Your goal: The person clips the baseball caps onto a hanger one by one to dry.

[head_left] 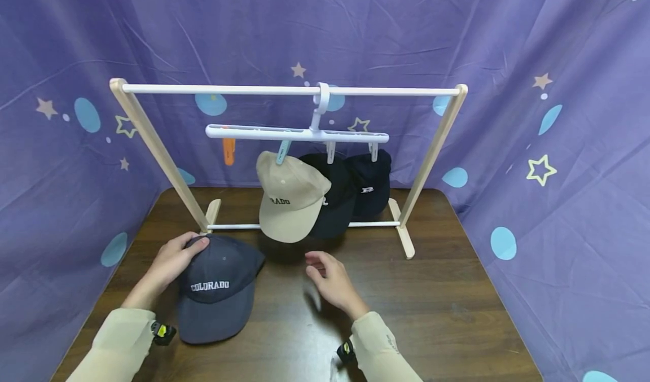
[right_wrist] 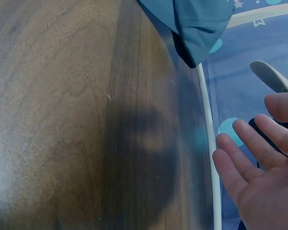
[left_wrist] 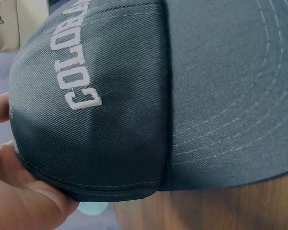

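My left hand [head_left: 170,262] grips a dark grey-blue baseball cap [head_left: 219,303] by the left side of its crown, the thumb on the cloth. White COLORADO lettering faces me and the brim points down. The left wrist view shows the cap's front [left_wrist: 120,129] close up, with part of the hand [left_wrist: 29,191] at its edge. My right hand [head_left: 332,280] is over the table, fingers loosely bent and holding nothing. Nearest to it is a beige baseball cap [head_left: 291,184], hung from a light-blue clip [head_left: 283,152].
A wooden rack with a white top rod [head_left: 228,90] carries a white hanger [head_left: 297,135]. An orange clip [head_left: 229,152] hangs at its left without a cap. A black cap [head_left: 337,201] and a navy cap [head_left: 373,179] hang from grey clips. Brown table [head_left: 457,314] lies below.
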Demonstrator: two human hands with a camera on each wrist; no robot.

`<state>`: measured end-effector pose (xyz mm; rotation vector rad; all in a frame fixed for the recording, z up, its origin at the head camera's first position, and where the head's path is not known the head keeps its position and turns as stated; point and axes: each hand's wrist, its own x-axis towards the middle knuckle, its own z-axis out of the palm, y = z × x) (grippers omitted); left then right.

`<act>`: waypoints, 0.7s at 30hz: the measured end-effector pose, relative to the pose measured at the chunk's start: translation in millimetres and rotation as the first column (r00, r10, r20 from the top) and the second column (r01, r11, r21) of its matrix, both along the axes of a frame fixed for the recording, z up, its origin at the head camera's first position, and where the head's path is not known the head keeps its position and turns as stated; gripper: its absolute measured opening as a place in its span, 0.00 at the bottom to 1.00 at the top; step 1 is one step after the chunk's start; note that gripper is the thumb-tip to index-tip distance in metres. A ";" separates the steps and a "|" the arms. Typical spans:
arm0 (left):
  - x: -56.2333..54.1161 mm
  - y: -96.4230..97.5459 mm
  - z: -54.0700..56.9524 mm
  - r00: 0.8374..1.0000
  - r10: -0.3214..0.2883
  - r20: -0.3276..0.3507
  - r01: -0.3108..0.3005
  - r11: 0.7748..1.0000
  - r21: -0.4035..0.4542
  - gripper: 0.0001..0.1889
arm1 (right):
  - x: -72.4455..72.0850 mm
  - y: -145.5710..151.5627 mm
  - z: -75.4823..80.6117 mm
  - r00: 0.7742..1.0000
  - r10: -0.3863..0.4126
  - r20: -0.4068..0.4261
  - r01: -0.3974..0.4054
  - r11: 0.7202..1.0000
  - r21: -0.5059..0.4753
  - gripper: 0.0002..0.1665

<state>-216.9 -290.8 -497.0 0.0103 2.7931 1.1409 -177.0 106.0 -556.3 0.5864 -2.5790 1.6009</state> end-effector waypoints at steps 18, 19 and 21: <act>2.5 43.5 1.7 0.992 -0.109 -0.068 0.112 0.993 0.035 0.25 | -0.8 -2.2 4.1 1.000 0.007 -0.015 -0.007 1.000 -0.009 0.18; 2.7 45.5 1.9 0.991 -0.112 -0.070 0.115 0.992 0.041 0.24 | -0.8 -2.5 4.7 1.000 0.008 -0.015 -0.008 1.000 -0.012 0.18; 2.7 49.4 1.8 0.989 -0.122 -0.080 0.126 0.991 0.049 0.22 | -1.1 -2.9 5.3 1.000 0.007 -0.008 -0.007 1.000 -0.014 0.18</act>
